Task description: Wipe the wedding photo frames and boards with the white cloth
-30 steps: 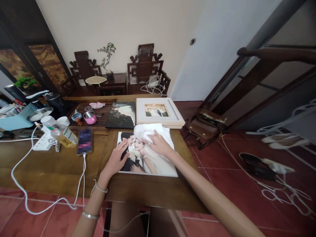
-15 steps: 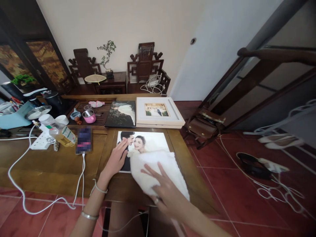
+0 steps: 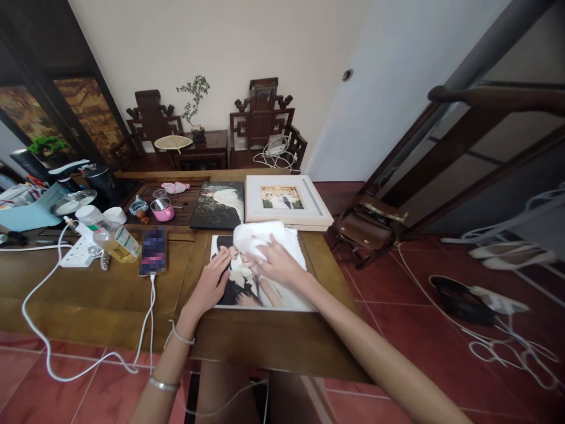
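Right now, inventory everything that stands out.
portrait print: 1, black and white, on table
towel: 1, white, on print
framed photo: 1, pale border, behind towel
photo panel: 1, black, beside framed photo
smartphone: 1, dark, left of print
bottle: 1, clear, beside smartphone
mug: 1, pink, on tea tray
kettle: 1, black, beyond bottle
armchairs: 2, brown, by wall
bonsai: 1, green, between armchairs
satchel: 1, brown, right of table
left hand: 1, on print
right hand: 1, on towel

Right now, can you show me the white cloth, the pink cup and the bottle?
White cloth (image 3: 289,238), head view: its uncovered right part.
Pink cup (image 3: 163,215), head view: its outer side.
Bottle (image 3: 116,242), head view: its see-through body.
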The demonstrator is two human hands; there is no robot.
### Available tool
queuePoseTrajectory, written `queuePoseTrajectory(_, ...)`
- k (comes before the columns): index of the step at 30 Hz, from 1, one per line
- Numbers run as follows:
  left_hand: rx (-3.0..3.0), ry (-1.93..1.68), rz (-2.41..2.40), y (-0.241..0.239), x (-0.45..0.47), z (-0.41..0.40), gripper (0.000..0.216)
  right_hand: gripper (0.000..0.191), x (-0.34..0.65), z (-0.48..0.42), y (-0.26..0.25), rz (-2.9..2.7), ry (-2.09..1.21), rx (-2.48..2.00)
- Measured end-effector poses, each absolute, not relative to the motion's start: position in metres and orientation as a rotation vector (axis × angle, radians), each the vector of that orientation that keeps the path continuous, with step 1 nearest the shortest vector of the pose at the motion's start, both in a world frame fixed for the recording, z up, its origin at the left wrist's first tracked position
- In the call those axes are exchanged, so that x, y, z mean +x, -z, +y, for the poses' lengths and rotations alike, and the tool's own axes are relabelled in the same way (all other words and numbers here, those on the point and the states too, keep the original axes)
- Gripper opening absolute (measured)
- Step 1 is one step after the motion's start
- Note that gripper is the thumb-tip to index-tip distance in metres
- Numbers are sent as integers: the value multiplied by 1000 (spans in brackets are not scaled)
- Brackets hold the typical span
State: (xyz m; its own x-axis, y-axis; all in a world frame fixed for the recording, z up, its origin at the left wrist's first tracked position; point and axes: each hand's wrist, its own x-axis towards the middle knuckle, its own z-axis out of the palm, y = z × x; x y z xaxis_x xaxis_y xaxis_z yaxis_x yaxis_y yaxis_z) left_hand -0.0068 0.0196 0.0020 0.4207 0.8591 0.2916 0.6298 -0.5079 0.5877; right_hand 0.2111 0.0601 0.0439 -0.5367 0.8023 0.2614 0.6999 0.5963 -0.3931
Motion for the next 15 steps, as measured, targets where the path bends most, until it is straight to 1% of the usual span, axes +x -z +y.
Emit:
queuePoseTrajectory(3,2293,-816,1262,-2,-7,19,47,29,205,73,-48,-2376,-340,-1252)
queuePoseTrajectory(6,2279,-823,1251,-2,-7,19,46,26,205,58,-45,-2400,-327,-1229)
queuePoseTrajectory(15,2212,-862,1270,-7,-4,15,45,17,219,-70,-37,-2521,-432,-983)
